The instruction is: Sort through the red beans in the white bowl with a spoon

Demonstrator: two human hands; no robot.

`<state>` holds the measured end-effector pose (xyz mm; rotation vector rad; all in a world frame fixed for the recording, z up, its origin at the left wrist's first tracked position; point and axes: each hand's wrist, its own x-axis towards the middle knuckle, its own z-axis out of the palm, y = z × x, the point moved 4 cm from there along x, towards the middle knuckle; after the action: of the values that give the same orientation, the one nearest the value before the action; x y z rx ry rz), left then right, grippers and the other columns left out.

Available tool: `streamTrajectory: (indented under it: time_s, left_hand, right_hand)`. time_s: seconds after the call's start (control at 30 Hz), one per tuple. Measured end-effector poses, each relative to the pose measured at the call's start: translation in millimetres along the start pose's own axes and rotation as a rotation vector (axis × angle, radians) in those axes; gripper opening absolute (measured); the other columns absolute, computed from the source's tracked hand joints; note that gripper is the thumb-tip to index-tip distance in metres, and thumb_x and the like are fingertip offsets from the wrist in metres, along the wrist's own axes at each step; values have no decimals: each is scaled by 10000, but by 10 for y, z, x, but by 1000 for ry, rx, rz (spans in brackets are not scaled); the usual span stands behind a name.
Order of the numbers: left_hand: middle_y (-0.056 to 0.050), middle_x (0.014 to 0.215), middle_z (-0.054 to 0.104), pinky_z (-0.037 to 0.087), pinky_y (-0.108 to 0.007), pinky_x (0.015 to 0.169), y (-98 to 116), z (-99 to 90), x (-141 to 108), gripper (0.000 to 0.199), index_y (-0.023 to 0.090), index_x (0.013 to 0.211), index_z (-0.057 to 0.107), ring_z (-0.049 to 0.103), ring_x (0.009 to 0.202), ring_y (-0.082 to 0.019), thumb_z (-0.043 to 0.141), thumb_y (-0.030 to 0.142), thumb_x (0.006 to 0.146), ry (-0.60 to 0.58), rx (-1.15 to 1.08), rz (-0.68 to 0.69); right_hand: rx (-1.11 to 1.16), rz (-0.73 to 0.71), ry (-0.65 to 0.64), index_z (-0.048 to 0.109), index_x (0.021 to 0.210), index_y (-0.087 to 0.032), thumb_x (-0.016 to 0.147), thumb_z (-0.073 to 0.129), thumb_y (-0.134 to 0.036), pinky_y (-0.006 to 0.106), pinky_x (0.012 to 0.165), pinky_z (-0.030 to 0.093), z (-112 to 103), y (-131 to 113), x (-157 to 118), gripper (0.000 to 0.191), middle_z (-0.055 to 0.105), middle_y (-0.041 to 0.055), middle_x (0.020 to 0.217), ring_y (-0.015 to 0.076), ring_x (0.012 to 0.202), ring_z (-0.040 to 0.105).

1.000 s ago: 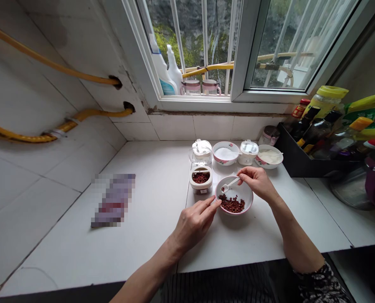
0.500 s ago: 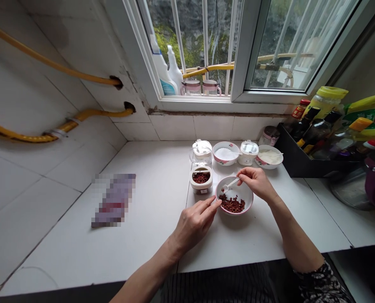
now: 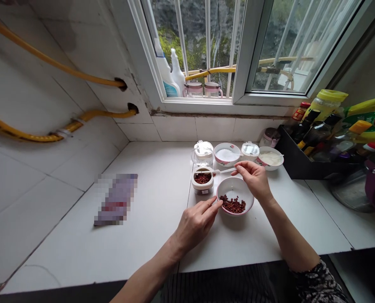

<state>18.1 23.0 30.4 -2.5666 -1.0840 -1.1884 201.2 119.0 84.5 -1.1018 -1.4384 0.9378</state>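
Note:
My right hand (image 3: 253, 176) pinches the handle of a small white spoon (image 3: 227, 170). The spoon's bowl end hangs beside the opened spice jar (image 3: 203, 188), with a few reddish grains at it. Dark red peppercorns (image 3: 202, 179) fill much of that jar, and a flat white bar crosses its mouth. Below the spoon stands a white bowl (image 3: 238, 186) with a pink rim, with more peppercorns (image 3: 234, 205) spread over its bottom. Fingers of my left hand (image 3: 198, 221) are closed against the left rim of this bowl; the thumb is mostly hidden.
Behind stand a bowl of white granules (image 3: 227, 154), a lidded jar (image 3: 249, 152), another white jar (image 3: 203, 151) and a bowl of pale contents (image 3: 270, 158). A black bin of bottles (image 3: 316, 167) is on the right. A blurred purple packet (image 3: 118, 200) lies left.
My right hand has lifted the spoon out of the bowl and moved it up and left to the spice jar. The left hand stays at the bowl's rim.

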Motion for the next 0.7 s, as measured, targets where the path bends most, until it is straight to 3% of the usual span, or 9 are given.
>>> streamTrajectory:
  time_s: [0.1, 0.2, 0.27, 0.33, 0.47, 0.6, 0.7]
  left_hand:
    - [-126, 1153, 711, 604, -279, 706, 1, 0, 1, 299, 150, 1223, 627, 715, 886, -185, 477, 109, 967, 3, 4, 6]
    - [-127, 1140, 714, 603, -277, 709, -3, 2, 2, 292, 148, 1216, 633, 715, 879, -183, 479, 117, 970, 6, 7, 8]
    - [-128, 1145, 712, 603, -279, 711, -5, 3, 2, 294, 147, 1215, 636, 716, 884, -186, 483, 113, 966, 4, 8, 7]
    - [-128, 1155, 710, 604, -279, 712, -5, 3, 1, 296, 148, 1219, 634, 716, 891, -188, 489, 111, 964, -2, 10, 7]
    - [-120, 1159, 711, 606, -277, 706, -2, -3, 4, 297, 154, 1220, 631, 718, 896, -185, 482, 108, 967, -8, 11, 0]
    - [-125, 1161, 709, 606, -278, 701, 1, -13, 7, 296, 152, 1221, 628, 718, 890, -185, 480, 107, 968, 1, 4, 3]
    - [-132, 1154, 711, 607, -277, 704, -1, -18, 5, 303, 149, 1225, 627, 718, 894, -188, 490, 99, 959, 14, -2, 6]
  right_hand:
    - [-82, -206, 1, 670, 910, -189, 891, 589, -329, 308, 699, 568, 202, -87, -87, 163, 765, 64, 802, 196, 743, 737]
    - [-328, -464, -69, 691, 938, -202, 932, 525, -243, 313, 713, 560, 364, -178, -195, 172, 777, 74, 854, 197, 765, 736]
    - [-443, -601, -94, 704, 928, -200, 939, 506, -211, 315, 706, 552, 383, -236, -247, 198, 780, 83, 860, 199, 758, 732]
    - [-444, -639, -60, 703, 926, -194, 938, 506, -200, 307, 701, 548, 288, -283, -250, 198, 778, 83, 850, 195, 749, 729]
    - [-338, -395, 27, 679, 904, -179, 908, 545, -243, 277, 620, 521, -110, -250, -127, 148, 735, 45, 725, 167, 635, 683]
    - [-444, -99, -149, 663, 797, -178, 845, 531, -236, 259, 556, 459, -339, -81, -35, 151, 687, 14, 612, 150, 556, 616]
    - [-587, -21, -225, 667, 781, -185, 823, 500, -189, 253, 568, 424, -311, -11, -53, 172, 700, 15, 646, 143, 573, 600]
